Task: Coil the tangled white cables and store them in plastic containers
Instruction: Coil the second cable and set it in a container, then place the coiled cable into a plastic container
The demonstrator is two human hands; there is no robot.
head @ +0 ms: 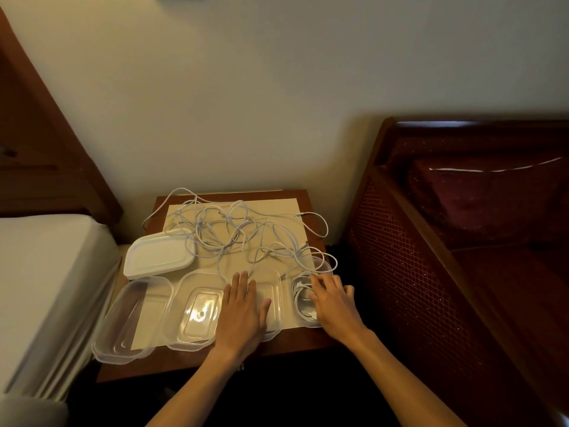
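We've only got the one view here, a wide-angle head cam looking forward and down from just above the tabletop (286, 343). It sits close in, with both forearms reaching up from the bottom edge, and it faces the wall (277, 87) behind, bed (46, 272) at left.

wall (277, 87): plain cream | bedside table (295, 339): wood | bed (46, 272): left, white | armchair (446, 241): right, maroon | light: dim, warm

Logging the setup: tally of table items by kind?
Clear plastic containers: 4 (far left, next, under left hand, rightmost with coiled cable)
White lids stack: 1
Tangled white cables pile: 1
Total: 6
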